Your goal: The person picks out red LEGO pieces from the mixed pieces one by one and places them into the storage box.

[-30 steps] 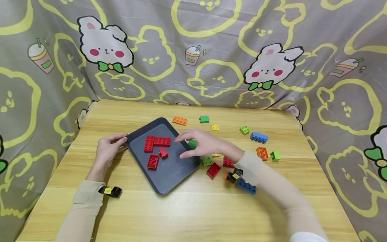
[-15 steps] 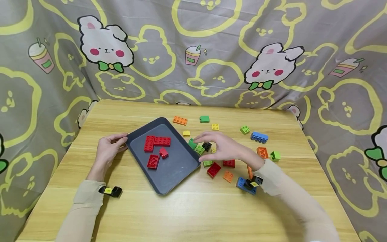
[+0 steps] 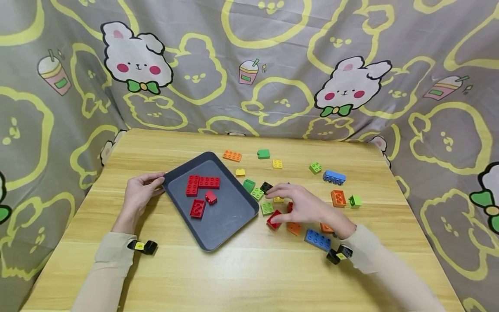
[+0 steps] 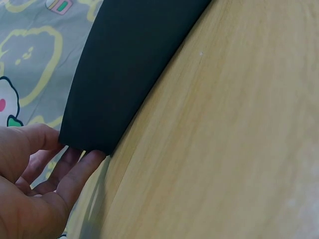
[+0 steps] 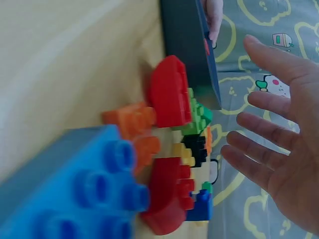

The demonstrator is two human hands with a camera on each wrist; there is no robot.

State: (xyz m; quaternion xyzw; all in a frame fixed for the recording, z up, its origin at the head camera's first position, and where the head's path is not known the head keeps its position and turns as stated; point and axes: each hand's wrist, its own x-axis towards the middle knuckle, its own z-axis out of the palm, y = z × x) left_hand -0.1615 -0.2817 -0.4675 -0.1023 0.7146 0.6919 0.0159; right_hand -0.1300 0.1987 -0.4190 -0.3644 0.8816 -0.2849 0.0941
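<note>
A dark grey tray (image 3: 230, 225) lies at an angle on the table, with several red toy bricks (image 3: 209, 182) inside. My left hand (image 3: 141, 193) holds the tray's left corner between thumb and fingers, as the left wrist view (image 4: 37, 174) also has it. Over the loose bricks right of the tray hovers my right hand (image 3: 306, 208), fingers spread and nothing in them. Under its thumb is an upturned red brick (image 3: 274, 220); the right wrist view shows the red brick (image 5: 169, 92) apart from the hand (image 5: 294, 124). The right hand partly covers another red brick.
Near the right forearm lies a blue brick (image 3: 317, 239). Green, black, yellow and orange bricks are clustered beside the tray. Further right are a long blue brick (image 3: 334, 177) and an orange brick (image 3: 338, 198). A patterned curtain (image 3: 249, 65) hangs round the wooden table (image 3: 253, 277).
My right hand has drawn back from above the tray, moving right and toward me over the loose bricks. The left hand, the tray and the bricks in it have stayed put.
</note>
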